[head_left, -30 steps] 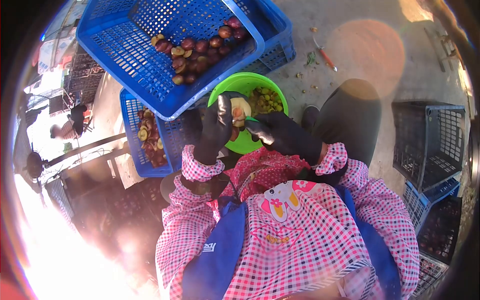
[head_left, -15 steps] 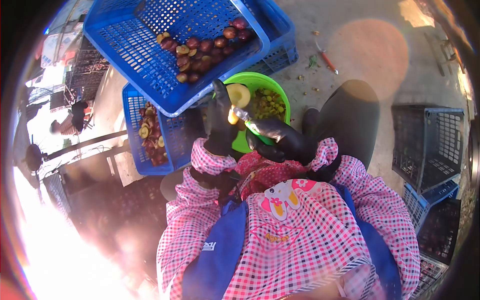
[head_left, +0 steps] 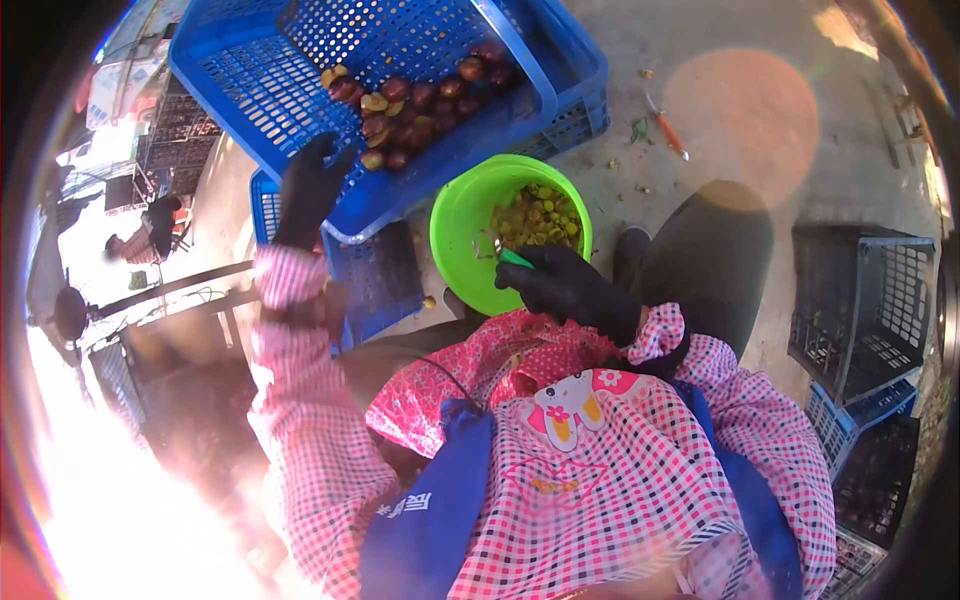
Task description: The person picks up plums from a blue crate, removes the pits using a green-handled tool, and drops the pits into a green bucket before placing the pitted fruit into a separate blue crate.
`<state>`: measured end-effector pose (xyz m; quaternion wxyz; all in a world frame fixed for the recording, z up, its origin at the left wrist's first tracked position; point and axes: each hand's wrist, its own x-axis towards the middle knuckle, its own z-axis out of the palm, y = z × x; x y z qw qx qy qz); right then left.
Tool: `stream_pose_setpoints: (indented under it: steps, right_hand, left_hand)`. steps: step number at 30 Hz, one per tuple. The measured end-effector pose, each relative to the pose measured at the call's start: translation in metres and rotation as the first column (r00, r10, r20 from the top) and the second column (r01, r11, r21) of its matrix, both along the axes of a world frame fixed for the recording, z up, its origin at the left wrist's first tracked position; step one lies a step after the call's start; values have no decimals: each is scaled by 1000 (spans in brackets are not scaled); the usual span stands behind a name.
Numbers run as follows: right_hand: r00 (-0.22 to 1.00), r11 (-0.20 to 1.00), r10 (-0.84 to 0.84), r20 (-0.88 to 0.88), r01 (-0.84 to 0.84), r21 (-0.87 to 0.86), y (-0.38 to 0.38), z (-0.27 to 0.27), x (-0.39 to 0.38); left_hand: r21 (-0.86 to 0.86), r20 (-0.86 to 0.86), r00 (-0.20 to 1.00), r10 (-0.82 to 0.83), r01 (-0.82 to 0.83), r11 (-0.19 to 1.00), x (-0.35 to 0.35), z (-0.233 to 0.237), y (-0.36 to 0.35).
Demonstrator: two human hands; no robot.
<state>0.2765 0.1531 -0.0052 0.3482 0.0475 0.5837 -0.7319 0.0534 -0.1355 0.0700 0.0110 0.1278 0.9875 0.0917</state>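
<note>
My right hand [head_left: 565, 285], in a black glove, is closed round the green handle of a tool [head_left: 512, 258] with a metal loop at its tip, over the green bucket [head_left: 452, 225]. Yellow-green scraps [head_left: 540, 217] lie inside the bucket. My left hand [head_left: 312, 190], also black-gloved, is at the near left edge of the tilted blue crate [head_left: 400, 200]; its fingers are partly spread, with nothing visible in them. Dark red fruit [head_left: 420, 110], some cut to show yellow flesh, lies in that crate.
Another blue crate [head_left: 375, 275] stands below, partly behind my left arm. An orange-handled tool [head_left: 672, 137] and small scraps lie on the floor. Black crates [head_left: 860, 310] are stacked at the right. A person [head_left: 150, 232] is far off at the left.
My left hand has moved left from the bucket to the crate's edge and no longer holds the cut fruit. My right hand has shifted slightly right and down, still holding the tool.
</note>
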Motion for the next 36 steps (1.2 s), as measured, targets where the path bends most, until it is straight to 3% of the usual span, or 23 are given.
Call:
stream_pose_setpoints:
  steps: [1, 2, 4, 5, 6, 7, 8, 10, 11, 12, 13, 14, 15, 17, 18, 20, 22, 24, 28, 30, 32, 35, 36]
  right_hand:
    - [1000, 1000, -5, 13, 5, -5, 0, 0, 0]
    - [1000, 1000, -12, 27, 12, -8, 1, 1, 0]
    - [999, 1000, -16, 48, 15, 19, 4, 2, -3]
    - [998, 999, -12, 68, 9, 40, 6, 3, -5]
    - [997, 999, -25, 69, 21, 50, 8, 4, -6]
    - [996, 998, -53, 76, 50, 33, 9, 6, -6]
    - [993, 997, -80, 82, 79, 13, 10, 7, -8]
    - [994, 996, -77, 75, 73, 49, 11, 8, -11]
    - [996, 995, -63, 64, 58, 79, 11, 9, -11]
    - [996, 996, -60, 59, 55, 76, 12, 10, -12]
    - [991, 994, -108, 76, 107, 9, 13, 11, -11]
    - [984, 985, -154, 95, 160, -58, 15, 12, -9]
    - [985, 985, -151, 89, 157, -66, 13, 5, -6]
    - [865, 849, -99, -491, 332, 412, 1, -17, 3]
    - [862, 851, -101, -496, 333, 405, -3, -18, 5]
    - [808, 828, -310, -501, 488, 276, -4, -17, 2]
    - [735, 808, -344, -585, 549, 215, 1, -3, 1]
    - [654, 779, -382, -653, 608, 152, 5, 5, 3]
    - [700, 845, -304, -646, 511, 156, 2, -10, 12]
    - [696, 840, -300, -653, 517, 165, 0, -19, 13]
    - [823, 904, -380, -423, 428, 21, 0, -20, 13]
    - [761, 898, -271, -589, 420, 130, 2, -7, 19]
    - [762, 899, -270, -589, 418, 129, 2, -7, 20]
  left_hand:
    - [-107, 151, 988, -39, 55, 993, -12, -9, 30]
    - [-102, 154, 987, -49, 65, 993, -32, -26, 45]
    - [-312, 567, 784, -253, 488, 815, -60, -50, 76]
    - [-305, 566, 780, -267, 499, 812, -62, -56, 79]
    - [-591, 506, 863, -1, 348, 728, -49, -46, 88]
    - [-818, 361, 901, 242, 181, 546, -44, -41, 95]
    - [-815, 364, 902, 231, 188, 549, -51, -47, 99]
    - [-456, 544, 742, 392, -132, 880, -66, -65, 100]
    - [-244, 649, 640, 412, -338, 909, -70, -71, 96]
    - [-246, 644, 641, 417, -342, 907, -71, -73, 91]
    - [-23, 760, 592, 268, -388, 922, -71, -74, 84]
    - [195, 831, 549, 91, -440, 876, -72, -73, 78]
    - [192, 826, 555, 98, -441, 877, -70, -65, 73]
    - [578, 749, 598, -284, -382, 721, -57, -40, 64]
    - [577, 747, 603, -279, -380, 723, -38, -25, 66]
    - [800, 598, 652, -467, -447, 400, 20, 2, 85]
    - [856, 516, 696, -499, -395, 334, 72, -4, 88]
    - [668, 713, 572, -406, -729, 147, 110, -7, 99]
    - [629, 752, 555, -356, -765, 138, 154, -40, 98]
    - [746, 625, 623, -470, -654, 124, 169, -38, 108]
    - [797, 554, 646, -525, -594, 111, 170, -38, 109]
    - [837, 517, 661, -544, -525, 156, 167, -46, 106]
    - [875, 481, 774, -413, -395, 280, 169, -50, 112]
